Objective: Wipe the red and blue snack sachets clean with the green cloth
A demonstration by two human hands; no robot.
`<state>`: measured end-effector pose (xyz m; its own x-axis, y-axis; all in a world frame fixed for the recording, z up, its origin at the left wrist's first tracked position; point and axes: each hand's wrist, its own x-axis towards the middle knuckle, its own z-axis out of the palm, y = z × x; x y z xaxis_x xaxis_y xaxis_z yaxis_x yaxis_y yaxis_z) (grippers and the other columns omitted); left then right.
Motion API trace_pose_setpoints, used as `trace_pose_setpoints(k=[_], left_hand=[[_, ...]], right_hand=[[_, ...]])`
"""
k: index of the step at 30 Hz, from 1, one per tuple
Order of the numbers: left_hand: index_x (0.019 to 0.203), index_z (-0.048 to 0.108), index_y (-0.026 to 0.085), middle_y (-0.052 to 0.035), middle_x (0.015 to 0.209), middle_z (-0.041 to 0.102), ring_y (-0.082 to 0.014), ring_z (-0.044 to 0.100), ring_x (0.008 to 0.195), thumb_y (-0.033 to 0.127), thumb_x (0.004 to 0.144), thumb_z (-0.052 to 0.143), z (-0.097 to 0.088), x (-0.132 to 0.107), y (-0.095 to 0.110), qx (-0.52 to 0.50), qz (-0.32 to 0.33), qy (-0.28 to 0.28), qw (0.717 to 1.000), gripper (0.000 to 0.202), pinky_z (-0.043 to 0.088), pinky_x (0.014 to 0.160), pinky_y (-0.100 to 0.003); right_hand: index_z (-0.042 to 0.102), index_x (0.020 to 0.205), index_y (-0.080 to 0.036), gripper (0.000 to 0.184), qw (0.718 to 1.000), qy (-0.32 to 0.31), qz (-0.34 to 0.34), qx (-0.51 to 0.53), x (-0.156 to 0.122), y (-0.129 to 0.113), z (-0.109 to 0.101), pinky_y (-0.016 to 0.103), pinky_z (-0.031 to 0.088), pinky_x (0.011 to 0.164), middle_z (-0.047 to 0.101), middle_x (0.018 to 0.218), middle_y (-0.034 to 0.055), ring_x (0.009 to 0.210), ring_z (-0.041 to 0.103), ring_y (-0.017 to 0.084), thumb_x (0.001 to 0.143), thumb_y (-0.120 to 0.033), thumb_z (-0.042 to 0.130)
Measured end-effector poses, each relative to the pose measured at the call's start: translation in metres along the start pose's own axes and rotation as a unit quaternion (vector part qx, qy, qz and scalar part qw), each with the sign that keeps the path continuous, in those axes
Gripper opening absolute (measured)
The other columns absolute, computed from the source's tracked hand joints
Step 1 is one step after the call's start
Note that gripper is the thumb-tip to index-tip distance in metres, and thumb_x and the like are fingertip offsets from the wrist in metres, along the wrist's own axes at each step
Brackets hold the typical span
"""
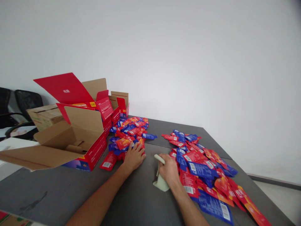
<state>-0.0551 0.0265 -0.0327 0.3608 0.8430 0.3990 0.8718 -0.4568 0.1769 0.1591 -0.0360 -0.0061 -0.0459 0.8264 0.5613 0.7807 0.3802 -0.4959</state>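
Observation:
My left hand lies palm down at the near edge of the left pile of red and blue foil packets. Its fingers are spread and touch the packets. My right hand is closed around a pale cream, cloth-like piece. A narrow end of it sticks out above the fingers, and a wider part hangs below, at the dark table top. Just right of this hand spreads a second pile of red and blue packets, many with white barcode labels facing up.
At the left stands an open red carton, its flaps spread wide. More open red cartons stand behind it, and a brown cardboard box is farther left. Black chairs are beyond. A white wall rises behind the table.

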Motion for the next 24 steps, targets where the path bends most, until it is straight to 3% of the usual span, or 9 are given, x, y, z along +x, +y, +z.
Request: trace_pose_setpoints(k=[5,9,13,18,22,24], left_hand=[[0.124,0.065,0.029,-0.0083,0.143,0.055,-0.0332,0.032,0.143,0.042,0.093,0.046,-0.001,0.001,-0.003,0.044,-0.021,-0.005,0.999,0.038,-0.002,0.117,-0.057],[0.122,0.066,0.023,-0.014,0.141,0.055,-0.037,0.025,0.145,0.04,0.09,0.051,-0.003,0.002,0.011,0.032,-0.024,0.0,0.999,0.039,-0.004,0.116,-0.061],[0.115,0.068,0.017,-0.019,0.136,0.057,-0.0372,0.029,0.141,0.033,0.088,0.051,-0.005,0.005,0.037,-0.073,-0.034,0.02,0.997,0.035,0.001,0.116,-0.059],[0.085,0.07,0.019,-0.0184,0.105,0.067,-0.0342,0.054,0.116,0.033,0.087,0.052,0.006,0.019,0.075,-0.274,-0.085,0.013,0.958,0.022,0.028,0.109,-0.052],[0.086,0.068,0.022,-0.0162,0.097,0.069,-0.0332,0.061,0.103,0.041,0.083,0.059,0.021,0.034,0.113,-0.322,-0.093,0.018,0.942,0.021,0.036,0.101,-0.047],[0.084,0.066,0.023,-0.0149,0.094,0.069,-0.0347,0.061,0.105,0.044,0.076,0.068,0.029,0.04,0.132,-0.378,-0.114,0.014,0.918,0.022,0.037,0.099,-0.045]], right_hand=[[0.075,0.098,-0.022,0.038,1.0,-0.003,0.0,0.004,0.001,-0.004,-0.004,0.03,0.055,0.081,0.074,0.096,0.007,0.086,0.07,0.02,0.075,-0.002,0.052],[0.076,0.096,-0.023,0.034,0.999,-0.015,0.031,-0.002,0.004,-0.011,-0.016,0.027,0.054,0.077,0.075,0.094,0.0061,0.083,0.07,0.019,0.078,-0.005,0.053],[0.076,0.094,-0.024,0.031,0.997,-0.024,0.064,-0.027,0.01,-0.012,-0.03,0.027,0.053,0.073,0.075,0.091,0.0055,0.082,0.071,0.021,0.08,-0.009,0.054],[0.077,0.095,-0.023,0.028,0.992,-0.014,0.108,-0.065,0.016,-0.001,-0.053,0.027,0.051,0.07,0.076,0.089,0.0065,0.079,0.072,0.021,0.081,-0.014,0.053],[0.076,0.099,-0.024,0.029,0.985,-0.011,0.151,-0.087,0.011,0.014,-0.081,0.029,0.051,0.072,0.077,0.092,0.0067,0.082,0.072,0.023,0.083,-0.02,0.053],[0.076,0.1,-0.024,0.029,0.981,-0.005,0.17,-0.093,0.005,0.022,-0.095,0.03,0.051,0.074,0.077,0.092,0.0064,0.084,0.072,0.024,0.084,-0.023,0.052]])
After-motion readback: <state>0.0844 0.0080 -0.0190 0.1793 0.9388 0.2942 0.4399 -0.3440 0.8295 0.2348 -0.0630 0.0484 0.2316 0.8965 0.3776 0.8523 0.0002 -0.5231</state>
